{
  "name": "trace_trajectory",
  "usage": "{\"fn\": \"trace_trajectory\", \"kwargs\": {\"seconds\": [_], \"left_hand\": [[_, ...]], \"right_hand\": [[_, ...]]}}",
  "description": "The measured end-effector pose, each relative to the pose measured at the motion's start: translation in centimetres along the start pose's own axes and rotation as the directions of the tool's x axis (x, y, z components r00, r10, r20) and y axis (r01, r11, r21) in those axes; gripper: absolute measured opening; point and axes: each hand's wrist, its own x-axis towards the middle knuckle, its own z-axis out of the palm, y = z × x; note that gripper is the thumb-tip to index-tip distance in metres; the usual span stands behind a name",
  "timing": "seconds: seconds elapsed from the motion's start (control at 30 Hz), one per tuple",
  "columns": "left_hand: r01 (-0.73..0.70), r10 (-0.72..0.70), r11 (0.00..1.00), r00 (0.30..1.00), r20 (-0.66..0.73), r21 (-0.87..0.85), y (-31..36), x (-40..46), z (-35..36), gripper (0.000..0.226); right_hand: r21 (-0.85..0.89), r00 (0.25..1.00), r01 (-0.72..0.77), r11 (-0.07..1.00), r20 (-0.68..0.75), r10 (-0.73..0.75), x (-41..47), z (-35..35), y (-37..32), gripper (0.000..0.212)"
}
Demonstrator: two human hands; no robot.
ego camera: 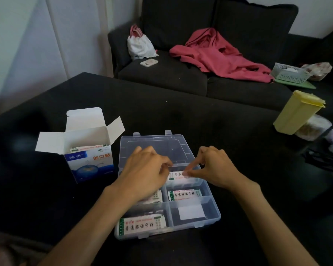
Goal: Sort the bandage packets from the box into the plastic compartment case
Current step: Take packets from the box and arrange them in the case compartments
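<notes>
At the left we see the open blue-and-white cardboard box (88,160) with packets inside, just beside the clear plastic compartment case (210,214). Over its far right compartment, our left hand (144,175) and right hand (215,167) both pinch a white bandage packet (178,174). Other packets lie in nearer compartments.

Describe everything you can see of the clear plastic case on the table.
The case is clear plastic, its lid open and lying flat behind it, two latch tabs at the far edge. Dividers split the base into compartments. Several hold bandage packets; the near right one holds a white slip. It rests on the dark table beside the box. Both hands, left and right, pinch a packet over the far right compartment.
</notes>
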Motion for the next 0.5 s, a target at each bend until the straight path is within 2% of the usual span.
{"fn": "trace_trajectory", "kwargs": {"seconds": [0.13,0.23,0.33,0.5], "left_hand": [[-0.054,0.053,0.998,0.997,0.048,0.029,0.7,-0.1,0.3,0.031],[-0.040,0.038,0.998,0.999,0.034,0.041,0.7,0.0,0.4,0.029],[-0.013,0.013,0.998,1.000,0.010,0.056,0.7,0.0,0.3,0.028],[-0.014,0.013,0.999,1.000,0.025,0.045,0.9,-0.1,0.2,0.029]], "right_hand": [[0.080,0.999,0.025,0.996,0.045,-0.029,0.0,0.2,-0.7,0.022],[0.192,0.996,-0.089,0.977,0.048,0.082,0.1,-1.3,0.1,0.016],[0.134,0.978,-0.198,0.971,0.090,0.187,0.1,-2.1,0.9,0.009],[-0.043,0.962,-0.257,0.966,0.083,0.260,0.4,-0.5,-0.5,0.019]]}}
